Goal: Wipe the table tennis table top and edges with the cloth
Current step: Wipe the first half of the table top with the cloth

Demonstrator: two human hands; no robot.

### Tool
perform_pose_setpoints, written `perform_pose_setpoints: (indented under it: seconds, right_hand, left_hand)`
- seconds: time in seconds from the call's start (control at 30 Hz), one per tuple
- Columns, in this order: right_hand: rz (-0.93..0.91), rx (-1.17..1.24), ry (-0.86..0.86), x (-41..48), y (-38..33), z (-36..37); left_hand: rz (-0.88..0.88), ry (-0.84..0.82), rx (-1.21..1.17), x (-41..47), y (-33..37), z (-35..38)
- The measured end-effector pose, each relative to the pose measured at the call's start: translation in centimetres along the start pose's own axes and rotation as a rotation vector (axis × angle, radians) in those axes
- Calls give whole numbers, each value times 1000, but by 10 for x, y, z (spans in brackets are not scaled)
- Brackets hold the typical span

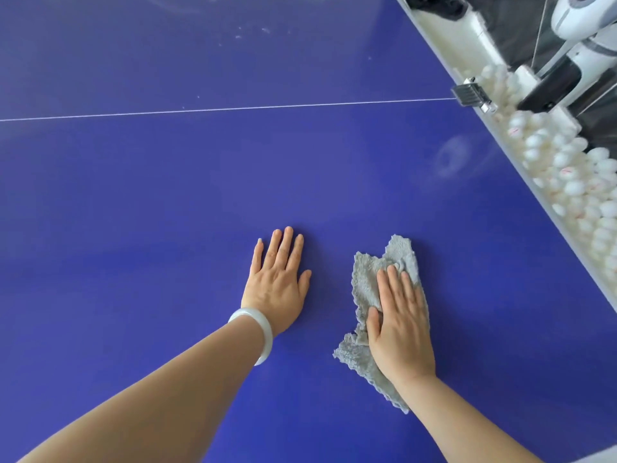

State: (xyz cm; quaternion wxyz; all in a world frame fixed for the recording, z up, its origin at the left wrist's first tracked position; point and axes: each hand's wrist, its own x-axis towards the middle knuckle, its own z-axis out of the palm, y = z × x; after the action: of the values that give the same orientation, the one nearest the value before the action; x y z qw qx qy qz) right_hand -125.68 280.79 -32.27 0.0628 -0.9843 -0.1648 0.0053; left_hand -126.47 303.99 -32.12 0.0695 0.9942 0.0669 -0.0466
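Observation:
The blue table tennis table top [167,195] fills the view, with a thin white line [233,109] across it. A crumpled grey cloth [367,282] lies flat on the table. My right hand [399,319] presses on the cloth with straight fingers, palm down. My left hand [278,279] rests flat on the bare table, just left of the cloth, with a white bangle [258,332] on its wrist.
The table's white right edge [521,168] runs diagonally at the right. Beyond it a tray holds several white balls [567,175], with a clamp [472,95] and a white machine [581,18] at the top right. Faint smudges [450,158] show near the edge.

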Motion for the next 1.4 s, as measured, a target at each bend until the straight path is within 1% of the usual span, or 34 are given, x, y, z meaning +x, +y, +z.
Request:
perform_pose_setpoints:
  seconds: [0.1, 0.13, 0.17, 0.2, 0.3, 0.33, 0.37, 0.4, 0.43, 0.5, 0.53, 0.57, 0.6, 0.63, 0.7, 0.77, 0.83, 0.9, 1.03, 1.1, 1.13, 1.17, 1.2, 1.3, 1.4]
  right_hand:
    - [-164, 22, -38, 29, 16, -6]
    - [-200, 16, -53, 46, 23, -8]
    - [-197, 4, -64, 66, 28, -9]
    - [-153, -6, -67, 86, 30, -9]
    - [93, 3, -3, 123, 7, -4]
    - [102, 10, 17, 126, -8, -1]
    - [29, 12, 22, 124, -21, 2]
    - [-118, 11, 13, 118, -30, 5]
    - [-303, 5, -8, 113, -33, 8]
    - [-611, 8, -80, 115, -21, 5]
    - [-712, 6, -99, 126, -10, 2]
    - [-761, -6, -106, 140, 1, 0]
    - [-739, -15, -104, 155, 11, -2]
    - [-645, -2, -97, 170, 18, -5]
    - [-381, 35, -65, 201, 25, -7]
    - [-221, 10, -45, 225, 24, -6]
    - [-160, -18, -41, 239, 21, -3]
    - [-128, -31, -33, 247, 19, -2]
    - [-86, -50, 3, 249, 15, 0]
    - [-5, -20, 27, 243, -6, 1]
    - [7, -9, 39, 238, -23, 2]
    - [-36, -1, 43, 232, -44, 4]
    - [-135, -3, 30, 225, -66, 7]
    - [-545, -3, -29, 213, -119, 18]
    - [-904, -5, -142, 246, -132, 14]
  left_hand:
    - [3, 18, -22, -2, 0, 1]
    - [0, 13, -26, -2, 0, 0]
    - [-4, 9, -33, -2, 1, 0]
    - [-8, 9, -41, -2, 1, -1]
    - [-26, 19, -53, -2, 2, -2]
    - [-32, 21, -59, -2, 2, -2]
    - [-33, 17, -65, -2, 2, -2]
    - [-32, 15, -67, -2, 1, -2]
    - [-32, 18, -64, -2, 1, -2]
    - [-37, 25, -81, -2, 1, -4]
    - [-36, 31, -93, -2, 0, -4]
    - [-29, 41, -104, -3, 0, -5]
    - [-22, 51, -114, -4, 0, -6]
    - [-19, 62, -130, -5, 0, -7]
    - [-38, 91, -176, -5, -4, -11]
    - [-111, 171, -160, 2, -22, -16]
    - [-268, 215, -138, 11, -48, -22]
    - [-396, 196, -132, 20, -73, -24]
    - [-429, 171, -103, 26, -85, -18]
    - [-430, 166, -95, 27, -84, -17]
    - [-431, 163, -95, 27, -84, -17]
    - [-434, 157, -94, 27, -85, -17]
    - [-435, 146, -93, 27, -87, -18]
    - [-435, 113, -83, 28, -88, -19]
    - [-433, 111, -102, 29, -89, -20]
